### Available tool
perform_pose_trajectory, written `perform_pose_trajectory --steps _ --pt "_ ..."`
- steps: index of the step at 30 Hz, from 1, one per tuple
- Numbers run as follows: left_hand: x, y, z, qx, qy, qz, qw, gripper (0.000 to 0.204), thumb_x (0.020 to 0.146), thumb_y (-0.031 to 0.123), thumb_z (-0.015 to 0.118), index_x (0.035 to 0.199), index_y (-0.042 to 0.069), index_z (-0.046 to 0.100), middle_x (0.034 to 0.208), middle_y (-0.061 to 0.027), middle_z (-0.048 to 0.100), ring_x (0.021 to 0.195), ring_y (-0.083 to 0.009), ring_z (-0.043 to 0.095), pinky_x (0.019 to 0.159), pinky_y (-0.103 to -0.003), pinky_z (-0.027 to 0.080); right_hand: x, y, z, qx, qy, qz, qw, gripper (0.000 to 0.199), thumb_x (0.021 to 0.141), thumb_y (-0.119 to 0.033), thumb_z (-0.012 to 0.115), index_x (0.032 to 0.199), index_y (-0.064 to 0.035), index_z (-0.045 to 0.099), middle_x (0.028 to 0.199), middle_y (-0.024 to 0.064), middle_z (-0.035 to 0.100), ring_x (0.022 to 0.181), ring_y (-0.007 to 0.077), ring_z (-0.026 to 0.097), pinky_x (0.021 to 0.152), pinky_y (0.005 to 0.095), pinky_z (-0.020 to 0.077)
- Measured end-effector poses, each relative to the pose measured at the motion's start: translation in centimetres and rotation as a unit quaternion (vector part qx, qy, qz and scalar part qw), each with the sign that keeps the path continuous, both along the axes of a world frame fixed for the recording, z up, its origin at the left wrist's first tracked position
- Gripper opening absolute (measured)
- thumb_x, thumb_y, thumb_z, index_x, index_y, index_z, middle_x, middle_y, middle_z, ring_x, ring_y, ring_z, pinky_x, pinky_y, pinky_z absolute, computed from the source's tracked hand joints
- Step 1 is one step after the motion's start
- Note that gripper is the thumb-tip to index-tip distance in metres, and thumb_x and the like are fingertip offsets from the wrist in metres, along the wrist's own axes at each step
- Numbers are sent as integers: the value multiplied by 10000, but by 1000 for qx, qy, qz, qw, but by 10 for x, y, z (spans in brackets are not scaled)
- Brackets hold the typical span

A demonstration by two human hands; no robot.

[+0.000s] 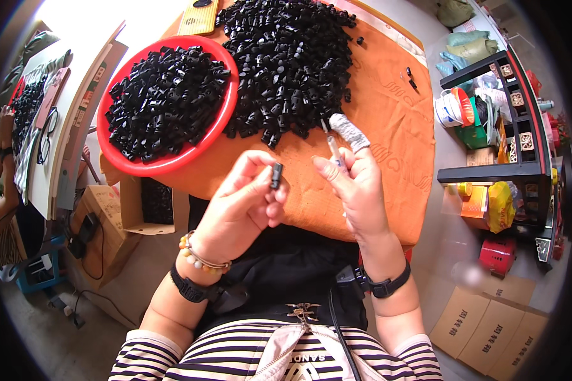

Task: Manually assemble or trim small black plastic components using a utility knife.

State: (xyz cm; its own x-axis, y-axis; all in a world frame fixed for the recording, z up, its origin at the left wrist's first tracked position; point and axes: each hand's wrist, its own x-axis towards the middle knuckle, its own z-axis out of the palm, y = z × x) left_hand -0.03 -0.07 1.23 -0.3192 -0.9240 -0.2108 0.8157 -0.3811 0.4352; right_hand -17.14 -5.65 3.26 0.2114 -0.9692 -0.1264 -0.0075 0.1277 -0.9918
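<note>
Black plastic piece (276,176), small and oblong, pinched upright between thumb and fingertips of left hand (241,206), just above the near edge of the orange-covered table (394,127). Its lower half is hidden behind the fingers; fine detail too small to read.

Right hand (357,190) close beside it, not touching. Fingers closed round a thin pen-like tool (332,145), tip pointing away toward the far pile; the grip hides most of the shaft. Index finger wrapped in grey cloth tape (348,131), rough woven look.

Both wrists carry black bands; left wrist also a bead bracelet (200,254), round beads in tan and amber. Striped sleeves are cut off by the lower edge of the view.

Table cover is orange fabric, soft, slightly creased, with faint embossed pattern.

Toward the table's left side: round red plastic bowl (117,149), smooth and glossy, heaped with the same black pieces. Its left rim overhangs the table edge.

Far centre: loose pile of black pieces (286,63) lying straight on the cloth, matt, knobbly, individual shapes hard to separate. A few strays (412,77) lie apart toward the right edge.
</note>
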Motion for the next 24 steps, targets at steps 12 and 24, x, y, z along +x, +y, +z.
perform_pose_trajectory --steps 12,24 --pt "70 -17 6 -64 -273 336 899 455 921 70 409 1350 52 256 1316 -220 421 1078 -269 567 779 -290 512 -44 -39 -34 -96 75 -117 986 590 787 0 661 1312 -5 391 713 -40 446 626 23 400 579 165 356" --pt "32 -11 4 -37 -265 113 957 252 918 112 497 1161 47 496 967 -52 609 794 -78 573 674 -212 474 -16 -59 -51 -211 328 -44 920 697 741 -9 623 1359 -153 334 882 107 636 769 294 632 693 377 502"
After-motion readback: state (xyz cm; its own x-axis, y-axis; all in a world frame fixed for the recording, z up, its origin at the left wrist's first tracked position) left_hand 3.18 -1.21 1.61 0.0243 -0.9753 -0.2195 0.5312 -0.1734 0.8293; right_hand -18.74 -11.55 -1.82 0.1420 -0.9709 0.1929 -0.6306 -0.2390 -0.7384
